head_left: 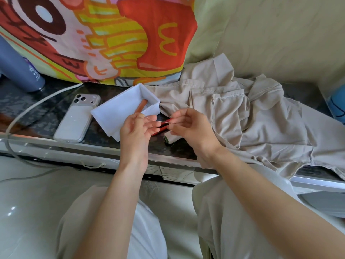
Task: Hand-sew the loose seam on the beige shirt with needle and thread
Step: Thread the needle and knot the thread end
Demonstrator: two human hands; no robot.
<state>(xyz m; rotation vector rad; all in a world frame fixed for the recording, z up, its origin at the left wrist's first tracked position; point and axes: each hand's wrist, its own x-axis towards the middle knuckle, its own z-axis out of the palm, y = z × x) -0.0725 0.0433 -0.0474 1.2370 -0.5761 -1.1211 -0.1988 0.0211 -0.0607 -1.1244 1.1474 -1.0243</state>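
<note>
The printed cloth [112, 34] hanging at the far left shows a red fries carton marked with a yellow M. Your shirt [261, 116] lies crumpled on the right of the dark table [28, 101], spread left to right, with its near part spilling over the table's near edge. Left of it is a white box [119, 111] with one corner pointing far. A phone [74, 120] lies beside the box, lenses up at its far end. The print on the blue bottle [18, 70] is too small to read. Your left hand [136, 129] and right hand [188, 126] are raised over the near edge. Each pinches the thread [158, 120] between thumb and fingertip, and it runs taut and nearly level from left to right between them. A spool [169, 138] lies just below your right hand.
</note>
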